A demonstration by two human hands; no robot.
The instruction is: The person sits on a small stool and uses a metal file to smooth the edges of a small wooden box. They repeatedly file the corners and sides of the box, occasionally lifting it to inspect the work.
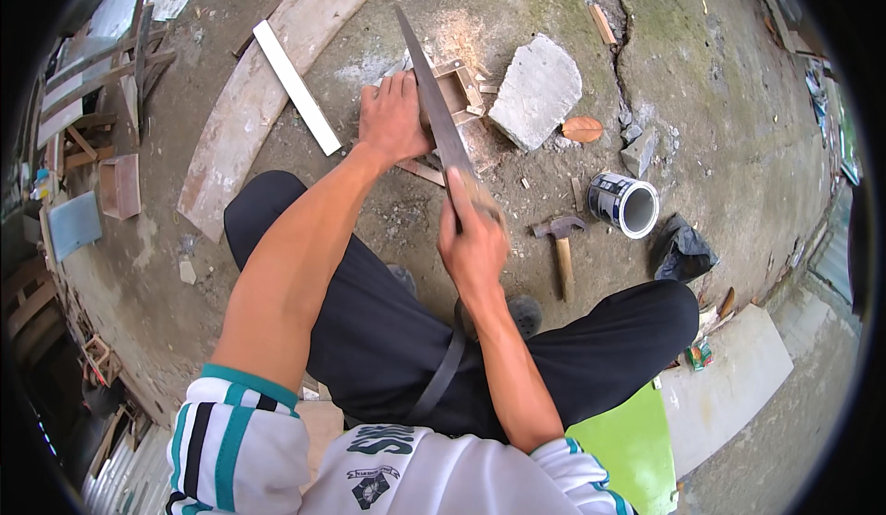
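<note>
My right hand (474, 243) is closed around the wooden handle of a handsaw (437, 100). Its long, tapering blade points away from me, slanting up to the left. Just left of the blade, my left hand (391, 120) grips the side of a small open wooden box (454, 86) on the ground. The blade crosses over the box's near left part and hides some of it; whether the teeth touch the wood cannot be made out. Pale sawdust (459, 35) is spread beyond the box.
A rough concrete slab (538, 92) lies right of the box, a white strip (297, 89) to the left. Nearer right are a claw hammer (564, 258), a paint can (624, 204) on its side and a black bag (684, 250). Scrap wood (88, 141) is piled far left.
</note>
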